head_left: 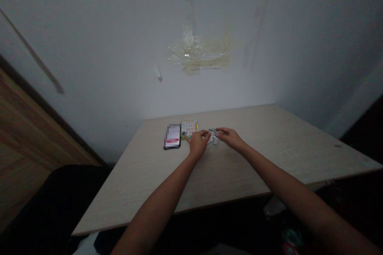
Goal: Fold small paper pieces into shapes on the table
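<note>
Several small white printed pieces (pixel 214 140), like bits of paper or card, lie in a loose cluster on the table between my hands. My left hand (pixel 198 143) is at the cluster's left side, thumb and fingertips drawn together at the pieces. From the right, my right hand (pixel 229 137) pinches the edge of one piece between thumb and fingers. Their exact kind is too small to make out. A printed sheet or booklet (pixel 189 126) with rows of small pictures lies just behind my left hand, which covers its lower right part.
A phone (pixel 172 136) with a lit, blurred screen lies left of the printed sheet. The pale wooden table (pixel 239 179) meets a wall (pixel 119 48) with peeling clear tape (pixel 203 53). A dark object (pixel 66 191) stands off the table's left edge.
</note>
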